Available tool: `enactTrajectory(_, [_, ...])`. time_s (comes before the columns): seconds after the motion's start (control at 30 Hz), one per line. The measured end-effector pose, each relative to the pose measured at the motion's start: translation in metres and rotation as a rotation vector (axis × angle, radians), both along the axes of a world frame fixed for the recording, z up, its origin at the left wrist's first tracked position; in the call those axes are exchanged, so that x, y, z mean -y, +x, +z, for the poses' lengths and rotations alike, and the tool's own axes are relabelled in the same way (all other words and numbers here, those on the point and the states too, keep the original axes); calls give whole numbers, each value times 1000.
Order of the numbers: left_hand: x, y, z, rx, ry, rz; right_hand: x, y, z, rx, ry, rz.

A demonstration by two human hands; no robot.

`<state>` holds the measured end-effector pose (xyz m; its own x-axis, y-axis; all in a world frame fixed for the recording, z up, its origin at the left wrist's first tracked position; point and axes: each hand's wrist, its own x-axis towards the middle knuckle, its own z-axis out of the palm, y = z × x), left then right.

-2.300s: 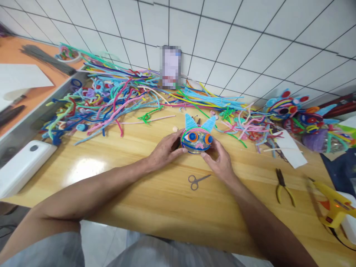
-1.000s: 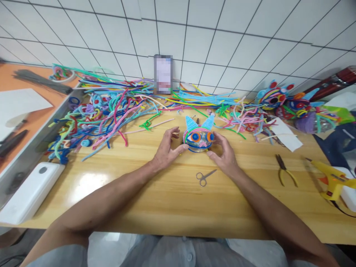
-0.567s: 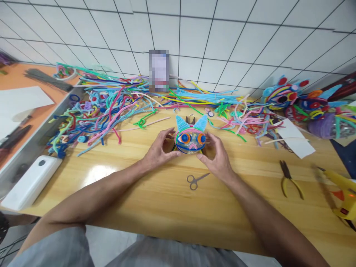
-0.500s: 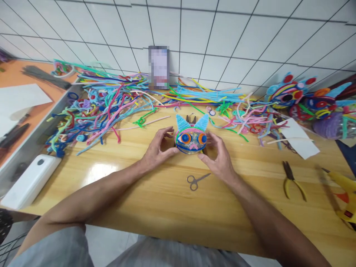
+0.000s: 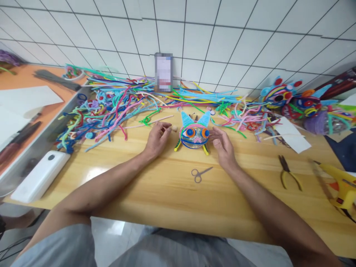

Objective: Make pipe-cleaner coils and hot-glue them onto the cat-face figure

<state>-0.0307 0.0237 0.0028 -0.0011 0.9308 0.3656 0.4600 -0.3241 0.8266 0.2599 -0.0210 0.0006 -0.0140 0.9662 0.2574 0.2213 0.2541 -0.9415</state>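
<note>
A cat-face craft point(image 5: 194, 135) with light blue pipe-cleaner ears, blue-and-orange eyes and a pink mouth sits in the middle of the table. Behind it are pliers point(image 5: 205, 149), their yellow-and-black handles sticking out below on both sides. My left hand point(image 5: 158, 139) rests just left of the craft, apart from it, fingers loosely curled. By its fingertips is a small beige piece point(image 5: 174, 128). To the right, my right hand point(image 5: 224, 146) is open with bent fingers close to the craft's edge; whether they touch is unclear. Small scissors point(image 5: 200, 174) lie in front.
Heaps of pipe cleaners point(image 5: 116, 107) line the back and left. A phone point(image 5: 164, 72) leans on the tiled wall. Pliers point(image 5: 286, 174) and a yellow glue gun point(image 5: 340, 183) lie at right, near finished craft faces point(image 5: 278, 94). At left sits a white power bank point(image 5: 40, 176).
Both hands have come away from the sides of the craft, which now stands by itself. My left hand's fingers have curled in. The view has shifted slightly.
</note>
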Motion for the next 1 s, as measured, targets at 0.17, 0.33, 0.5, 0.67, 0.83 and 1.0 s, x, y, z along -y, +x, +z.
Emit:
enactTrajectory(0.17, [-1,0,-1,-33,-24,14,0,0,-2,-18,1,-41])
enactTrajectory(0.33, [-1,2,1,-53,-56,26,-1,-2,0,-40,-32,-42])
enactTrajectory(0.5, [-5,-2,4,-89,-113,22,-2,-5,1,-33,-41,-47])
enactTrajectory(0.67, [-15,-8,9,-174,-189,-9,-1,-5,11,-125,60,-206])
enactTrajectory(0.83, [-22,-2,14,-325,-184,-72,41,-18,75,-328,198,-164])
enactTrajectory(1.0, [-21,5,17,-474,-158,-110,104,-62,153,-576,-396,827])
